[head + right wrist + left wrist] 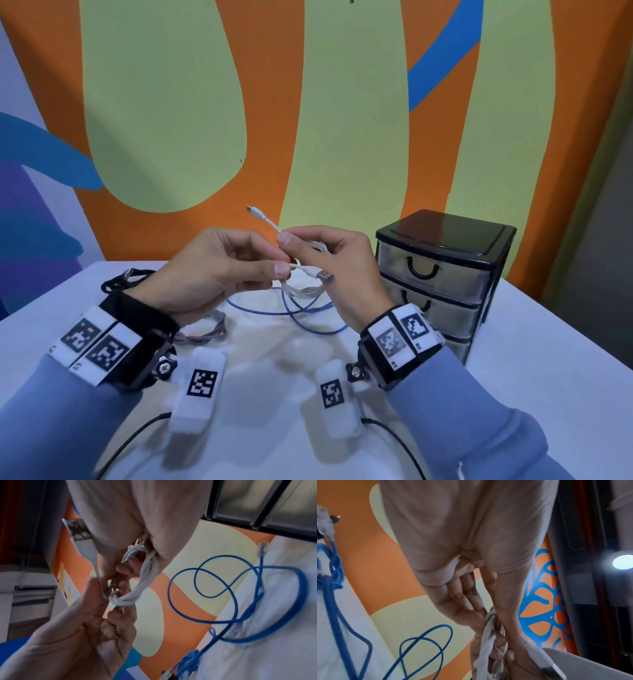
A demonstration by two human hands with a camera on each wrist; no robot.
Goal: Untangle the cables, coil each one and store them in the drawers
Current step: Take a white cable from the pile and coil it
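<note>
**White cable held coiled above the table, both hands on it**

The white cable (pixel 305 270) was held in the air above the middle of the white table (pixel 534 359), gathered into a small coil of several loops. Its small plug stuck up and to the left, past the fingers, and its USB plug (pixel 324 275) pointed right, just below the right hand's fingers.

Beneath the coil, the blue cable (pixel 301 317) lay on the table in loose, crossing loops; in the right wrist view one of its clear plugs (pixel 262 547) rested on the cloth beside the loops. A grey braided cable (pixel 209 329) lay under the left wrist, and a black cable (pixel 126 279) sat bunched at the table's far left edge. The black-framed drawer unit (pixel 442 274) stood at the right, near the right wrist, with all the drawers seen closed. Nothing lay between the hands and the unit. Behind it all rose a wall painted orange, pale green and blue.

The left hand (pixel 212 270) came in from the left, thumb and forefinger pinching the cable near the coil's left side. The right hand (pixel 339 260) faced it, fingers curled round the coil's loops, with thumb and forefinger nipping the strand that led to the small plug. Both wrists were raised off the table.
</note>
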